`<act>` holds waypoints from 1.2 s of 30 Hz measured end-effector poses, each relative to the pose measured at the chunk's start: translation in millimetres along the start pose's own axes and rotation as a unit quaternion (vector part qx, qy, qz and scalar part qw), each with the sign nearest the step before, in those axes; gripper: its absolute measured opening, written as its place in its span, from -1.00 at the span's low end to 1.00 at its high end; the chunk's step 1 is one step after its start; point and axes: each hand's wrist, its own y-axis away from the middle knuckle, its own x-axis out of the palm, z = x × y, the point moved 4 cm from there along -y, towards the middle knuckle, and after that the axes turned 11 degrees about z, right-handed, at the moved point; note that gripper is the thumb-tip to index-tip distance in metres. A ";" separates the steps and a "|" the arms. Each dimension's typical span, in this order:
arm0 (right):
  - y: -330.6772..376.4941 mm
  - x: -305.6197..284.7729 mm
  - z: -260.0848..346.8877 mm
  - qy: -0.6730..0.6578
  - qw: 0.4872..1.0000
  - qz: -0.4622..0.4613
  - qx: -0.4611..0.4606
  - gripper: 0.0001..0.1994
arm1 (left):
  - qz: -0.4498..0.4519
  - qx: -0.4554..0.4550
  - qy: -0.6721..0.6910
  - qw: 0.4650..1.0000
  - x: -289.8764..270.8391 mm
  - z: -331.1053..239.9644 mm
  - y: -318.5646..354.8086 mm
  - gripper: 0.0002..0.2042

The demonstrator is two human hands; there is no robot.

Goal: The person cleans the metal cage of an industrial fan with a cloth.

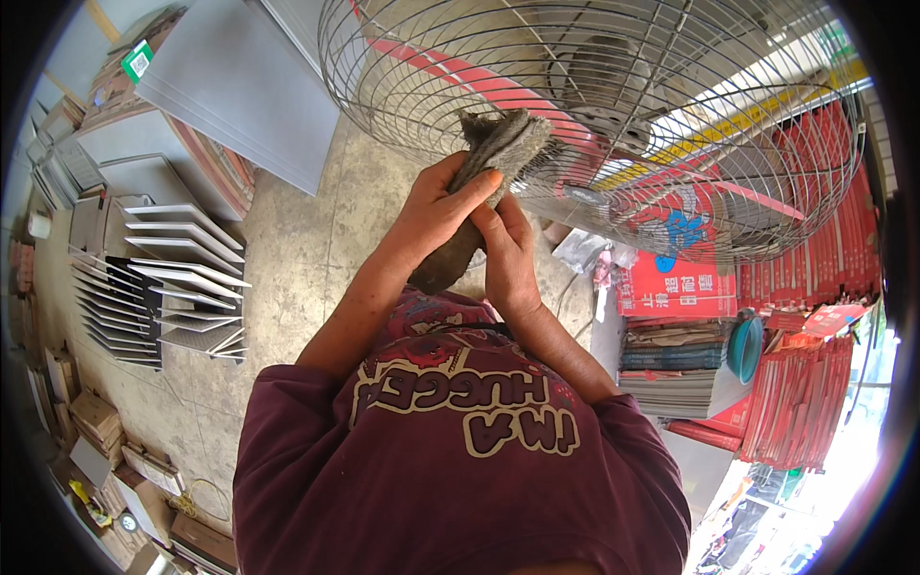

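A crumpled, dirty grey rag (517, 142) is bunched up in front of me, its darker end hanging below my hands. My left hand (433, 213) is closed around it, thumb lying across the folds. Lower and to the right, my right hand (513, 261) pinches the same cloth, fingers partly hidden behind it. Just beyond stands a large fan with a round wire cage (441, 72) and red blades (479, 81). The rag's upper end overlaps the cage in the picture; whether they touch I cannot tell.
Grey panels (240, 96) lean at the far left, above a rack of tile samples (187, 259). Red boxes (800, 383) are stacked at the right, beside a teal round object (745, 350). Cartons (96, 417) lie at the lower left on the concrete floor (287, 259).
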 end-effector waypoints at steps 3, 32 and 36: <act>0.4 0.2 -2.9 -0.004 1.000 0.003 0.018 -0.61 | -0.021 0.026 0.007 0.999 -0.4 2.6 1.0 -0.72; 14.7 -8.2 28.8 0.089 0.993 -0.038 -0.061 -0.71 | 0.004 0.050 0.002 0.999 27.2 -11.5 -6.9 -0.74; 13.6 -13.4 9.7 0.031 0.999 -0.027 -0.007 -0.66 | -0.011 0.018 0.017 1.000 21.9 7.3 -2.5 -0.74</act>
